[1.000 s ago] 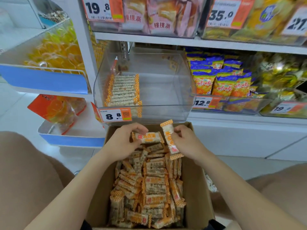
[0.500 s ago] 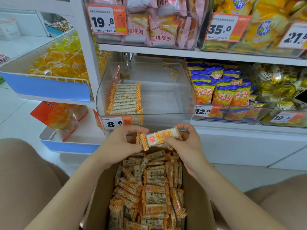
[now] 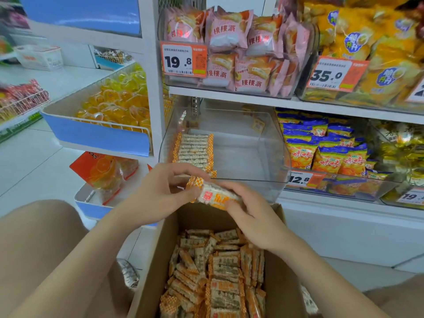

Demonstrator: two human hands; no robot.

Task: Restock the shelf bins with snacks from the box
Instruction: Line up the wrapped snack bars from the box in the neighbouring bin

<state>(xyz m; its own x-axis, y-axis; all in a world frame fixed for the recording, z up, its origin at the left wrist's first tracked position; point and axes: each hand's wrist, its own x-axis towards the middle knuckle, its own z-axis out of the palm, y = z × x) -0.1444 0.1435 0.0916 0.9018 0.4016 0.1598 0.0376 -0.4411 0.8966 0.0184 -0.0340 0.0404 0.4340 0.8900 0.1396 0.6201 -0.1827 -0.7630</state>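
Left hand (image 3: 156, 196), right hand (image 3: 252, 216), gripping snacks (image 3: 214, 196), perhaps two

Bare forearms (image 3: 91, 249) meet the left hand (image 3: 156, 193) and right hand (image 3: 254, 219); bare knees (image 3: 34, 244) show at 8 and 4 o'clock.

The open cardboard box (image 3: 158, 260) held loosely piled, orange-ended snack bars (image 3: 226, 278). The clear shelf bin (image 3: 257, 154) carried one neat row (image 3: 194, 149) along its left side. A single bar (image 3: 214, 196) was held level just before the bin's front.
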